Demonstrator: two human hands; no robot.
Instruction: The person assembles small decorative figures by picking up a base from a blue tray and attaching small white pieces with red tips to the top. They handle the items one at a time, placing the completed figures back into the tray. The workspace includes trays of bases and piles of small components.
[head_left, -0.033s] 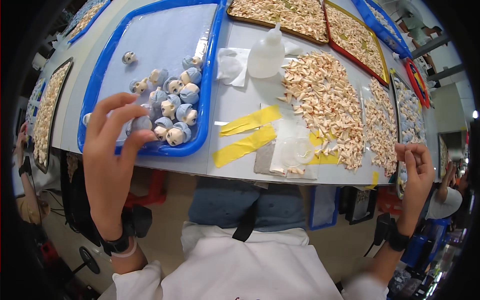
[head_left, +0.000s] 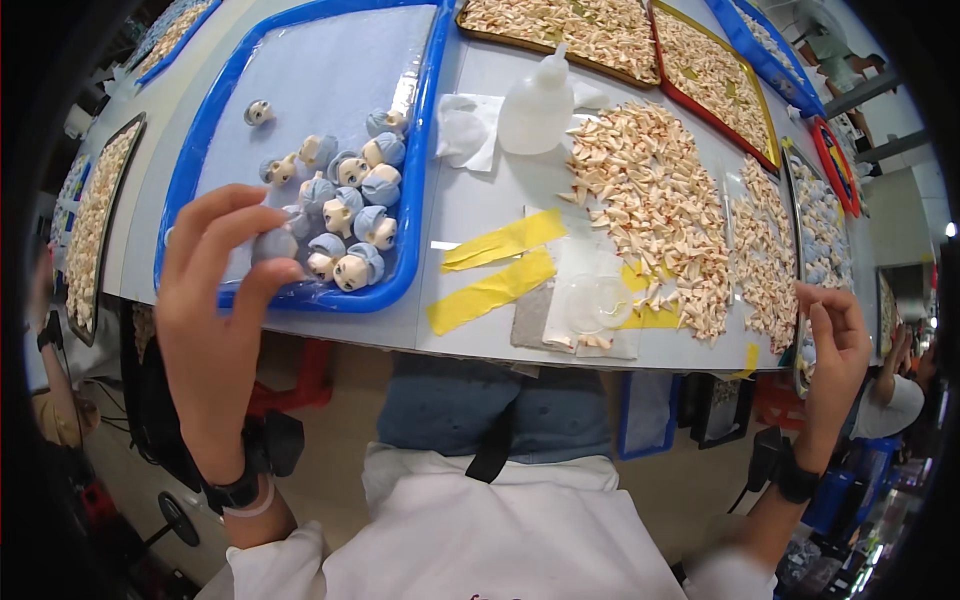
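My left hand point(head_left: 222, 270) is over the near edge of a blue tray point(head_left: 178, 215), fingers curled round a small doll head point(head_left: 275, 245) with blue-grey hair, which is blurred and partly hidden. Several more doll heads point(head_left: 340, 212) lie bunched beside it on the tray's pale lining, and a single doll head point(head_left: 259, 112) sits farther back. Far to the right, my right hand point(head_left: 835, 325) has thumb and fingertips pinched together at the edge of a tray of blue-grey pieces point(head_left: 822, 230). Anything in that pinch is too small to make out.
Small pale pointed pieces point(head_left: 650, 200) spread across the table's right half. A white squeeze bottle point(head_left: 537, 108) stands behind yellow tape strips point(head_left: 495, 268). A clear round lid point(head_left: 598, 303) lies near the front edge. Trays of pale pieces point(head_left: 560, 30) line the back.
My left hand has shifted slightly left, with the doll head between its fingers. My right hand has hardly moved.
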